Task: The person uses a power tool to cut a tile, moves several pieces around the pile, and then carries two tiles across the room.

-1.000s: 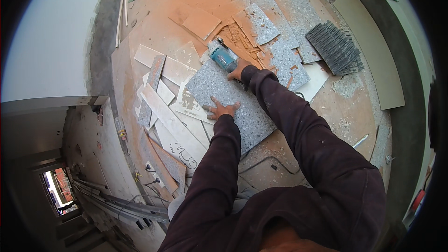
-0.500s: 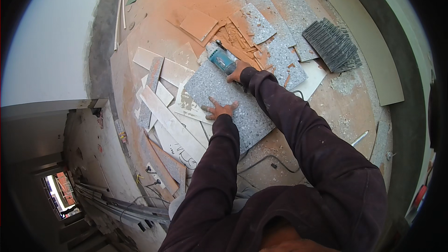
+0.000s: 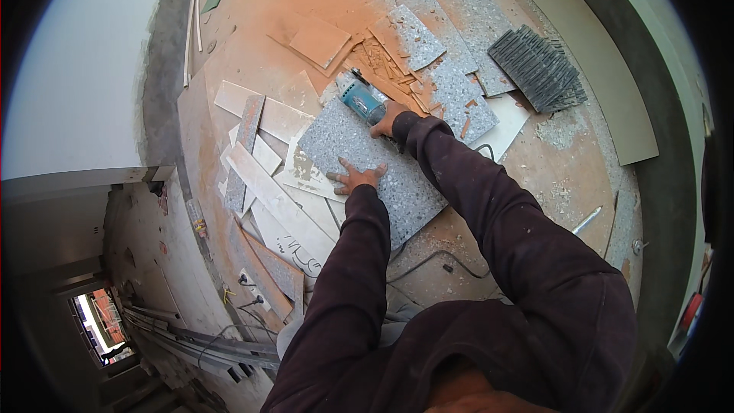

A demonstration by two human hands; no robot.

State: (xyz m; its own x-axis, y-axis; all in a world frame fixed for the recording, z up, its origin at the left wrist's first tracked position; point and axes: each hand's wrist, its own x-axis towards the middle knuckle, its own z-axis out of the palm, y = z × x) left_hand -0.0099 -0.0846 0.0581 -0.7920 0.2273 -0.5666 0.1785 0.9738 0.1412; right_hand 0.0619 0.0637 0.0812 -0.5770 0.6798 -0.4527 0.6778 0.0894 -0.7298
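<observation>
My right hand (image 3: 391, 118) is wrapped round the rear body of a teal power cutter (image 3: 360, 102), which looks like an angle grinder or tile saw. The tool sits at the far edge of a grey speckled tile (image 3: 405, 191); its blade cannot be made out. On the left part of that tile my left hand (image 3: 358, 177) lies flat with its fingers spread. The tile rests over several pale tile strips (image 3: 279, 195) at its left. A dark cord (image 3: 436, 254) runs on the floor by the tile's near right corner.
Beyond the tool lie orange-dusted offcuts (image 3: 386, 65) and a square orange-dusted tile (image 3: 321, 42). Speckled tile pieces (image 3: 459, 99) and a stack of dark ribbed strips (image 3: 537, 69) are at the far right. A long beige panel (image 3: 600, 69) leans by the right wall. Plugs (image 3: 251, 291) lie at the lower left.
The whole view has shifted slightly. My left hand stays flat on the tile and my right hand keeps its grip on the cutter; neither has visibly moved over the tile.
</observation>
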